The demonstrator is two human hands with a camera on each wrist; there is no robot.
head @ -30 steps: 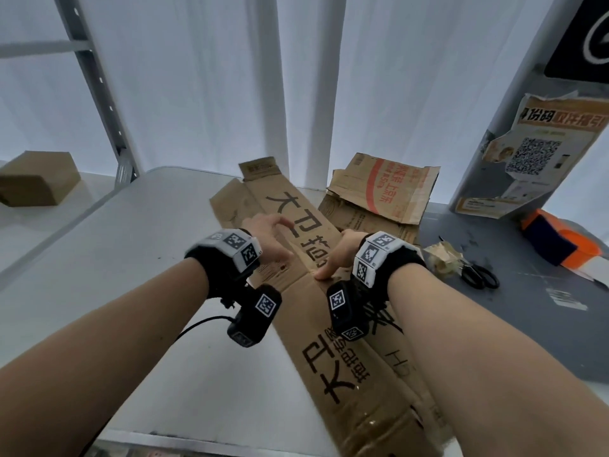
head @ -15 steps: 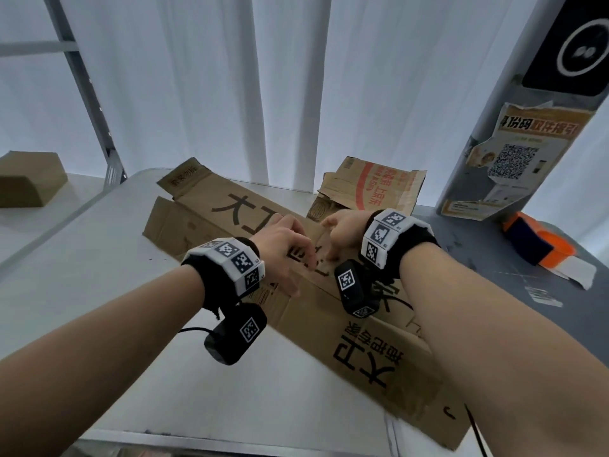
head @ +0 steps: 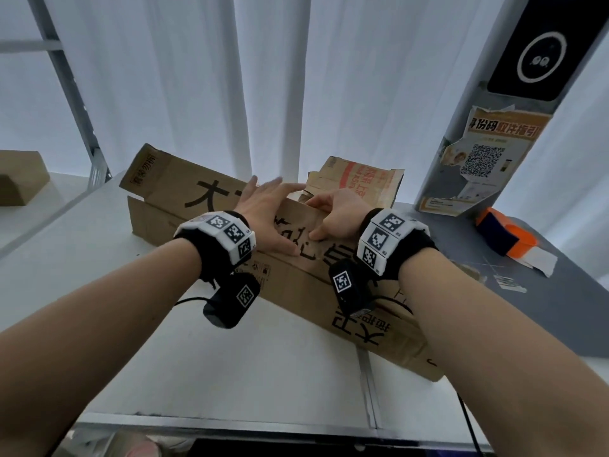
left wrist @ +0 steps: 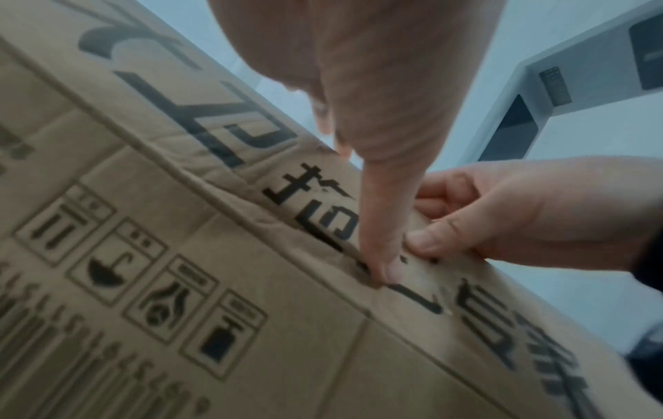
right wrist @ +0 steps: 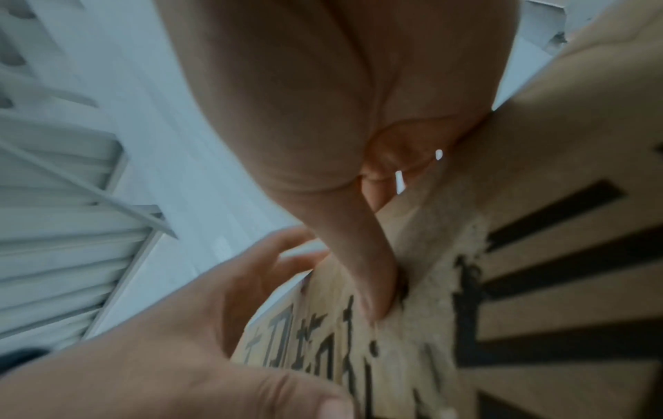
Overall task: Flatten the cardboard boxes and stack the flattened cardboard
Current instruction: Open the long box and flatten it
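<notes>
A long brown cardboard box (head: 296, 288) printed with big black characters lies across the white table (head: 214, 374), its upper panel raised toward me. My left hand (head: 267, 209) rests on that panel; its thumb (left wrist: 380, 226) presses the printed face and its fingers reach straight over the far edge. Close beside it, my right hand (head: 333, 212) grips the same far edge, fingers curled over it and thumb (right wrist: 362, 269) on the face. The box (left wrist: 251, 326) fills the left wrist view, where the right hand (left wrist: 520, 212) shows its pinch. The right wrist view holds the box (right wrist: 538, 283) and left hand (right wrist: 179, 326).
A flattened carton with red print (head: 362, 179) leans just behind the box. A small brown box (head: 19, 183) sits on a surface at far left. A grey pillar with a QR poster (head: 484, 159) and an orange tape dispenser (head: 504, 235) stand on the dark table (head: 560, 308) at right.
The long box has swung from pointing away from me to lying crosswise, its upper panel lifting. Both hands moved up to its far edge, and the left fingers straightened.
</notes>
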